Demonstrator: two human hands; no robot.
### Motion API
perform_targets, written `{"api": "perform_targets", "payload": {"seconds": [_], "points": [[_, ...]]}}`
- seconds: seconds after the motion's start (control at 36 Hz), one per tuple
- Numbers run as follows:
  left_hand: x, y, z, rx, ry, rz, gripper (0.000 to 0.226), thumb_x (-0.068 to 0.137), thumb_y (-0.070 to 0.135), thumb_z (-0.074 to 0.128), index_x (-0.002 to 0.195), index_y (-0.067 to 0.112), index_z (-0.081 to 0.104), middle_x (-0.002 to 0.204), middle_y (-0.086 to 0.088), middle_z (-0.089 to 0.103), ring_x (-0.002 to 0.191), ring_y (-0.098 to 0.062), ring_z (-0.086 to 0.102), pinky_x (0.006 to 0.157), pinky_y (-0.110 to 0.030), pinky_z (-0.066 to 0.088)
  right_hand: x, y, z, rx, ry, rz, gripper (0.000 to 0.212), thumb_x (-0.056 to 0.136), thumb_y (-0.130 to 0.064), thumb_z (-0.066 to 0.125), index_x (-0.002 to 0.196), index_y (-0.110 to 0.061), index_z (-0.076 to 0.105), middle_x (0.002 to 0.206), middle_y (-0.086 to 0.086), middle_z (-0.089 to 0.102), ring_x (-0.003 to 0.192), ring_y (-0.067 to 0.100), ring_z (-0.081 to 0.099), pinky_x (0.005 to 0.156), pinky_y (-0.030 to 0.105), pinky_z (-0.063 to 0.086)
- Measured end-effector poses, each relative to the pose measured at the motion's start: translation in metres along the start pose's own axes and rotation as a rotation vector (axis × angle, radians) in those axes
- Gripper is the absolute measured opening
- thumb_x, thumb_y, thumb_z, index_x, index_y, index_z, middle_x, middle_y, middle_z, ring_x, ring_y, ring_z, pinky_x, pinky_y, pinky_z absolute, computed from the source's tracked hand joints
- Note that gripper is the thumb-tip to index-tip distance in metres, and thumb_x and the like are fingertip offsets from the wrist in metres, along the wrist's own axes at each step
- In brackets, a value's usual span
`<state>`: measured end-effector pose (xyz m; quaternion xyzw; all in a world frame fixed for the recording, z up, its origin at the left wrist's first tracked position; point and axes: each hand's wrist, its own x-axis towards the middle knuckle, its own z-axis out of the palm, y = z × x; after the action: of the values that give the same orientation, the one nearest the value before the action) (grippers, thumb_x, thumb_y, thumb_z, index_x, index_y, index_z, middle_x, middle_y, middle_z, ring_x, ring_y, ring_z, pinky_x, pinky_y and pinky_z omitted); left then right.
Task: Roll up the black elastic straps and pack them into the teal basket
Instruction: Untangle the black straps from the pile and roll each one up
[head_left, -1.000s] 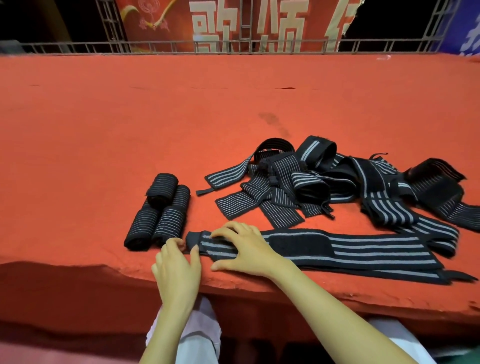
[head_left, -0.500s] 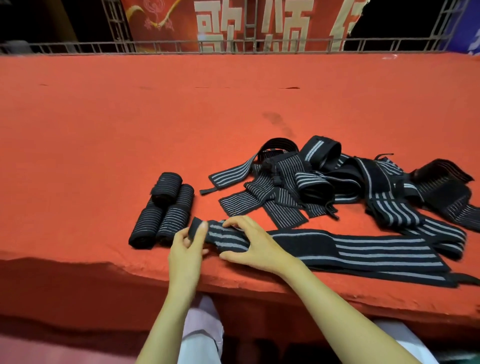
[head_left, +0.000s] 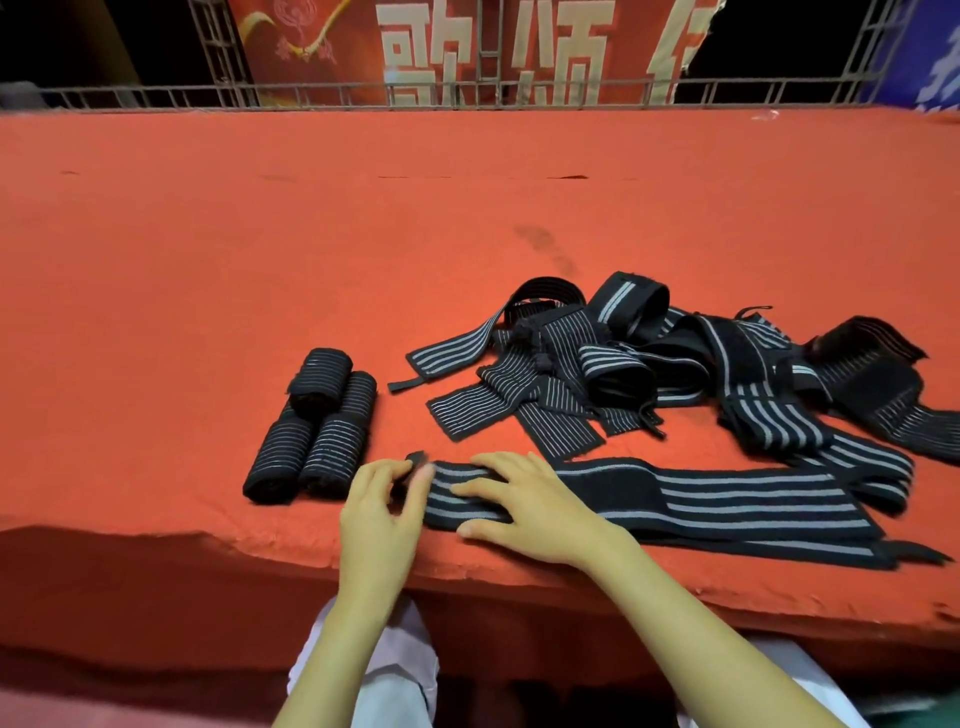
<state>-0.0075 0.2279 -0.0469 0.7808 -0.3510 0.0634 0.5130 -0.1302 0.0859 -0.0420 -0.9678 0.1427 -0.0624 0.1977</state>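
At the lower centre of the frame, a person's left hand (head_left: 379, 512) is pinching the near end of a long strap (head_left: 727, 506), thumb and fingers curling round its black tip, which is sticking up just above the fingertips; the right hand (head_left: 524, 506) is lying just beside it, fingers straight and spread wide, pressing the strap flat against the red cloth (head_left: 260, 260); the strap, black with grey stripes, is stretching from the two hands toward the lower right, along the cloth's front edge. Left of the hands, the rolled straps (head_left: 311, 431) are sitting in a tight cluster, side by side and touching, one roll resting on top at the far end; at centre right, just beyond the long strap, the loose straps (head_left: 649, 364) are lying in a tangled, overlapping heap, some folded, some looping upward. Along the top of the frame, a metal railing (head_left: 156, 96) is running across; behind it a red banner (head_left: 467, 47) with pale characters is hanging.
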Motion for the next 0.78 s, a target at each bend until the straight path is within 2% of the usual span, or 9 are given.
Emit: {"api": "perform_targets", "payload": {"seconds": [0.11,0.19,0.33,0.42,0.5,0.58,0.64,0.69,0.78], "points": [[0.004,-0.001,0.001,-0.193,0.010,-0.202,0.010,0.088,0.011,0.064,0.088,0.020,0.070,0.097,0.001,0.066,0.093,0.003,0.058,0.079,-0.005,0.040,-0.002,0.003,-0.002,0.039,0.012,0.018,0.058,0.082,-0.069,0.047,0.132,-0.040,0.052,0.150,-0.008,0.032,0.139,0.011,0.023,0.118,0.037,0.011],[0.004,0.004,0.004,-0.290,0.018,-0.308,0.015,0.083,0.005,0.068,0.090,0.018,0.071,0.099,-0.001,0.067,0.093,-0.004,0.061,0.084,-0.018,0.046,-0.003,0.003,0.000,0.047,0.030,0.018,0.058,0.080,-0.068,0.049,0.131,-0.039,0.053,0.150,-0.008,0.033,0.139,0.011,0.024,0.117,0.034,0.010],[0.007,0.016,0.015,-0.069,0.022,-0.028,0.026,0.077,-0.004,0.066,0.090,0.019,0.064,0.089,0.006,0.065,0.084,-0.011,0.057,0.078,-0.016,0.040,-0.005,0.003,0.002,0.026,0.023,0.027,0.061,0.081,-0.068,0.044,0.134,-0.039,0.050,0.151,-0.007,0.031,0.140,0.012,0.022,0.118,0.036,0.009],[0.004,0.023,0.027,0.136,-0.071,0.220,0.019,0.075,-0.002,0.054,0.085,0.011,0.063,0.085,0.001,0.062,0.085,-0.014,0.045,0.076,-0.017,0.033,-0.007,0.007,-0.002,0.016,0.000,0.047,0.066,0.079,-0.071,0.040,0.137,-0.039,0.045,0.152,-0.006,0.029,0.140,0.012,0.021,0.118,0.038,0.009],[0.000,0.026,0.038,0.206,-0.172,0.329,0.025,0.068,0.006,0.040,0.078,0.009,0.062,0.078,-0.004,0.060,0.085,-0.015,0.041,0.072,-0.024,0.037,-0.014,0.013,-0.007,0.006,-0.013,0.079,0.077,0.072,-0.077,0.033,0.139,-0.041,0.041,0.151,-0.007,0.029,0.139,0.011,0.022,0.118,0.042,0.009],[-0.005,0.030,0.045,0.181,-0.274,0.285,0.022,0.067,-0.005,0.054,0.077,0.011,0.066,0.077,-0.002,0.063,0.086,-0.015,0.047,0.073,-0.023,0.038,-0.024,0.019,-0.015,0.018,-0.019,0.128,0.082,0.067,-0.081,0.035,0.138,-0.042,0.042,0.150,-0.007,0.030,0.139,0.010,0.023,0.119,0.041,0.005],[-0.006,0.032,0.044,0.149,-0.324,0.258,0.013,0.078,0.003,0.066,0.084,0.013,0.069,0.083,0.001,0.066,0.088,-0.017,0.054,0.074,-0.017,0.036,-0.030,0.023,-0.020,0.019,-0.015,0.148,0.082,0.064,-0.084,0.038,0.136,-0.044,0.042,0.149,-0.008,0.032,0.138,0.008,0.024,0.119,0.042,0.005],[-0.004,0.033,0.040,0.113,-0.363,0.209,0.010,0.089,0.015,0.061,0.096,0.018,0.067,0.088,0.004,0.068,0.089,-0.015,0.056,0.077,-0.021,0.038,-0.035,0.026,-0.023,0.005,-0.014,0.164,0.073,0.072,-0.078,0.044,0.136,-0.044,0.043,0.149,-0.009,0.032,0.138,0.007,0.024,0.119,0.042,0.004],[0.002,0.033,0.032,0.017,-0.400,0.094,0.017,0.091,0.010,0.058,0.103,0.022,0.062,0.086,0.006,0.071,0.083,-0.010,0.064,0.078,-0.023,0.045,-0.040,0.029,-0.024,0.025,-0.001,0.182,0.063,0.080,-0.067,0.054,0.137,-0.041,0.044,0.150,-0.011,0.030,0.139,0.006,0.021,0.120,0.040,0.000]]}}
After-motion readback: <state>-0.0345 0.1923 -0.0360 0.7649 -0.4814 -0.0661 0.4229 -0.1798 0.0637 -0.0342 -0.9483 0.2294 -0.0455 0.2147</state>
